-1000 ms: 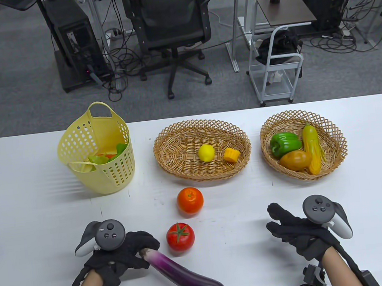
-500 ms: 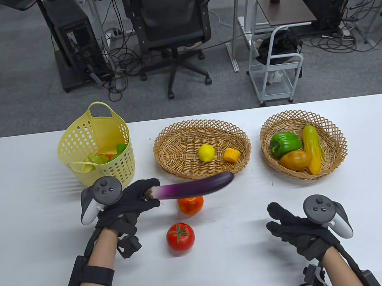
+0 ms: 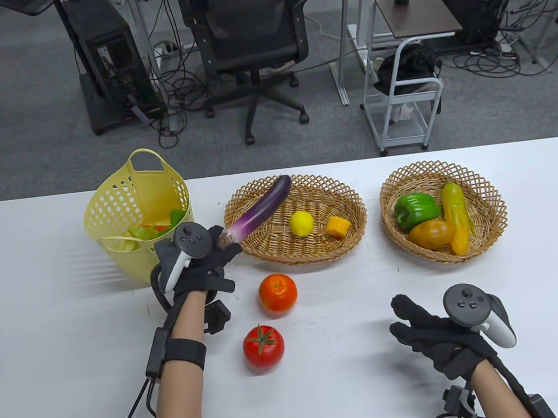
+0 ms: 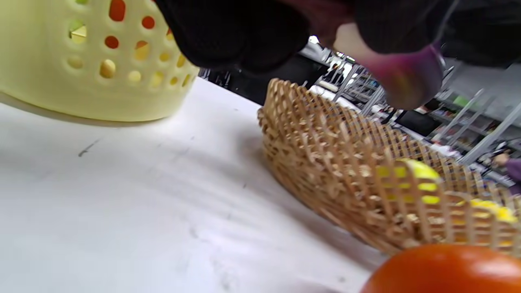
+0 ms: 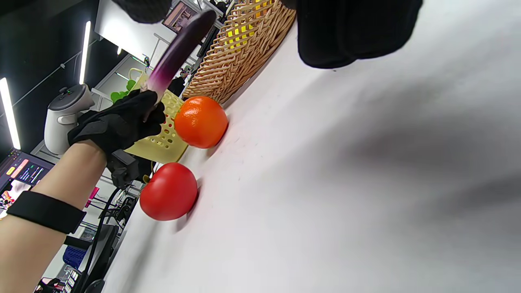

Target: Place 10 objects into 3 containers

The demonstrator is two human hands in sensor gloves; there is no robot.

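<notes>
On the bench [image 3: 46, 313] in the table view, the left hand [image 3: 192, 263] is gripping an eggplant [image 3: 259, 208] by its stem end, the dark tip pointing toward 1 o'clock over the near-left rim of the middle wicker basket [image 3: 341, 187]. That basket is holding a lemon [image 3: 301, 223] and a small orange piece [image 3: 338, 226]; the right wicker basket [image 3: 494, 196] is holding a green pepper [image 3: 416, 209], a corn cob [image 3: 457, 222] and a brown-yellow item. The yellow plastic basket [image 3: 165, 261] is showing green and orange contents, count unclear. An orange [image 3: 278, 293] and a tomato [image 3: 263, 346] are lying loose at 6 o'clock of the middle basket, so at least three placements are judged to be remaining. The right hand [image 3: 434, 332] is resting spread, holding nothing.

In the left wrist view, the grip is pinching the pale purple stem end [image 4: 403, 77] above the wicker rim; the eggplant is looking glossy, smooth and rigid.

In the right wrist view, the eggplant [image 5: 179, 49] is tilting upward, clear of the bench.
</notes>
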